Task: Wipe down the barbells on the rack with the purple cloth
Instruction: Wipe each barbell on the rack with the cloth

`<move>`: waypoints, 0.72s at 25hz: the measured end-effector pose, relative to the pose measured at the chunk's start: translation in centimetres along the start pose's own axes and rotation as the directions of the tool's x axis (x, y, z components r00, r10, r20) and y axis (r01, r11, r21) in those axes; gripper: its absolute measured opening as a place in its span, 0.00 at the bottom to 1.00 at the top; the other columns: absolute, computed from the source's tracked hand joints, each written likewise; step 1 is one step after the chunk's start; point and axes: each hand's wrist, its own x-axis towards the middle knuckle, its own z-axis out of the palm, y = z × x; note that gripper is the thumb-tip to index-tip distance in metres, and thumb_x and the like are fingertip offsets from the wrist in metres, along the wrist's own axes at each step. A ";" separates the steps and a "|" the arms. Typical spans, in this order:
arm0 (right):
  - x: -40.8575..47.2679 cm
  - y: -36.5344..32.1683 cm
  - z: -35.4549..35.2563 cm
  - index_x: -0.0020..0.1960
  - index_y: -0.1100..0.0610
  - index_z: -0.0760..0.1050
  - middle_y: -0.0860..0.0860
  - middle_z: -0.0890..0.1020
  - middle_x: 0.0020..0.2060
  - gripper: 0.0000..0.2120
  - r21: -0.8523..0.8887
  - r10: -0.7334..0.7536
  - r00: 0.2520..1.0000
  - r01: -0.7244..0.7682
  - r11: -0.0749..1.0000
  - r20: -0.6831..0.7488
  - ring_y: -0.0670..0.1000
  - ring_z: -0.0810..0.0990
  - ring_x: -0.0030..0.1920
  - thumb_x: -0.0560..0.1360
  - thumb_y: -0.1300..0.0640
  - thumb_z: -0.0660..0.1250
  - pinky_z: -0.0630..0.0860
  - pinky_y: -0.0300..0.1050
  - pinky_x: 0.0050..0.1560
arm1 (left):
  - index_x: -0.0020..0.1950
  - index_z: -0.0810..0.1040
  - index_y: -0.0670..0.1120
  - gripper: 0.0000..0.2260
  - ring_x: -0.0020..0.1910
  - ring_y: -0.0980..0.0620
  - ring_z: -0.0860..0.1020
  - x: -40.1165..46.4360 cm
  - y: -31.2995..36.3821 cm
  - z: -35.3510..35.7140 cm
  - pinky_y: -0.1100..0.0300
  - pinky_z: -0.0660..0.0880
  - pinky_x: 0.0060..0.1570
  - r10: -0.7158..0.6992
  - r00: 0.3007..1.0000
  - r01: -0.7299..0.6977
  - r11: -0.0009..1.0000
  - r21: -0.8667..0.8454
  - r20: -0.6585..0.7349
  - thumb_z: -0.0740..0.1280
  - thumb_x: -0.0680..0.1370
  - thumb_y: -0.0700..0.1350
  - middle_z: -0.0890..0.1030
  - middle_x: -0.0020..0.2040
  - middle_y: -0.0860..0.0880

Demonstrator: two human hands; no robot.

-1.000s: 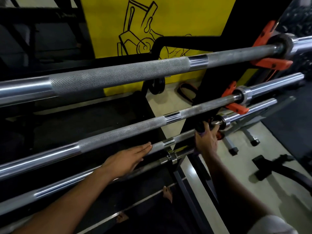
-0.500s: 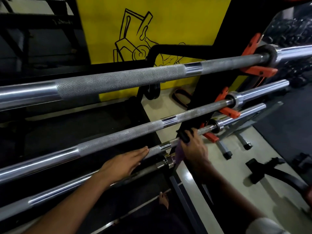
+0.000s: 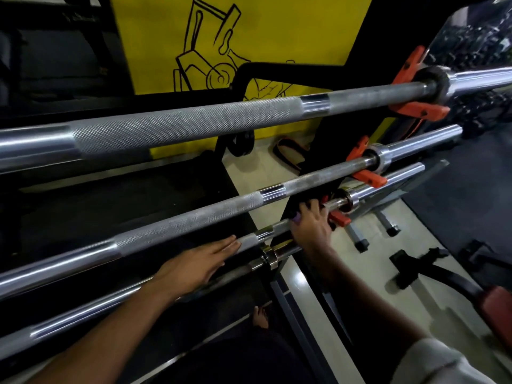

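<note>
1. Near the right end of the rack (image 3: pixel 313 167), on the third bar down (image 3: pixel 83 309), the right hand (image 3: pixel 311 228) is wrapped round the shaft with the purple cloth (image 3: pixel 296 217) bunched under its fingers. Only a small purple edge shows at the hand's left side.
2. Left hand (image 3: pixel 199 266) lies flat on the same bar, fingers straight and together, gripping nothing. It sits left of the right hand, with a short chrome ring between them.
3. Judged step: wiping the third bar close to its collar (image 3: pixel 350 202). An orange clip (image 3: pixel 339 217) sits just beside the right hand, so little room remains toward that end.
4. Next move likely calls for drawing the cloth back left along the shaft, toward the flat hand, with the grip kept snug on the rough knurled part. The left hand would need to slide away or lift to clear the path.
5. Top bar (image 3: pixel 194 126) and second bar (image 3: pixel 194 214) hang above, each with an orange clip at the right end; whether they are already wiped cannot be told.
6. A fourth, lower bar end (image 3: pixel 273 254) shows just below the hands, not yet touched by either.
7. Frame is blurred; the exact finger hold on the cloth is unclear.
</note>
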 end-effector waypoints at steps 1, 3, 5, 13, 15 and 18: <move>-1.2 -1.2 0.4 0.63 0.51 0.71 0.53 0.66 0.67 0.18 -0.001 -0.069 0.998 0.069 0.998 -0.014 0.58 0.67 0.65 0.78 0.43 0.65 0.78 0.53 0.49 | 0.80 0.45 0.65 0.31 0.77 0.57 0.62 0.0 -0.1 0.0 0.58 0.71 0.69 0.003 1.000 -0.003 1.000 -0.006 0.011 0.59 0.84 0.49 0.49 0.81 0.62; -3.3 -2.9 1.2 0.63 0.51 0.72 0.51 0.68 0.64 0.18 0.006 -0.184 0.982 0.184 0.983 -0.046 0.56 0.69 0.60 0.76 0.45 0.67 0.74 0.46 0.41 | 0.79 0.44 0.67 0.32 0.77 0.58 0.63 0.1 -0.1 0.1 0.59 0.72 0.68 0.013 1.000 -0.013 1.000 -0.015 0.013 0.59 0.84 0.49 0.49 0.81 0.64; -4.5 -2.9 1.5 0.69 0.48 0.70 0.50 0.69 0.68 0.24 0.051 -0.267 0.963 0.269 0.962 -0.035 0.56 0.69 0.61 0.75 0.48 0.69 0.77 0.47 0.42 | 0.79 0.46 0.68 0.31 0.76 0.59 0.64 0.1 -0.1 -0.1 0.60 0.72 0.68 0.015 1.000 -0.015 0.999 -0.037 0.000 0.60 0.84 0.49 0.50 0.80 0.66; -0.9 2.9 -0.7 0.72 0.47 0.71 0.50 0.66 0.72 0.24 0.122 -0.063 0.997 0.068 0.990 -0.046 0.57 0.74 0.64 0.77 0.54 0.67 0.78 0.54 0.57 | 0.80 0.53 0.64 0.29 0.74 0.59 0.66 0.0 -0.1 0.0 0.65 0.70 0.67 0.007 0.999 -0.009 0.999 -0.052 -0.033 0.62 0.83 0.48 0.53 0.80 0.65; 1.2 5.0 -2.0 0.71 0.47 0.71 0.51 0.67 0.70 0.22 0.138 0.091 0.994 -0.082 0.987 -0.061 0.62 0.76 0.62 0.78 0.53 0.64 0.76 0.54 0.57 | 0.80 0.54 0.62 0.29 0.74 0.58 0.68 0.0 0.0 0.0 0.66 0.69 0.65 0.011 0.999 -0.012 0.999 -0.042 -0.034 0.62 0.83 0.48 0.54 0.80 0.64; 2.8 5.1 -2.2 0.69 0.48 0.71 0.51 0.70 0.66 0.18 0.152 0.186 0.980 -0.173 0.973 -0.076 0.63 0.77 0.59 0.79 0.53 0.62 0.72 0.51 0.54 | 0.81 0.55 0.61 0.28 0.74 0.57 0.68 0.1 0.1 -0.2 0.68 0.67 0.65 0.010 0.999 -0.011 0.999 -0.031 -0.036 0.61 0.83 0.48 0.55 0.80 0.63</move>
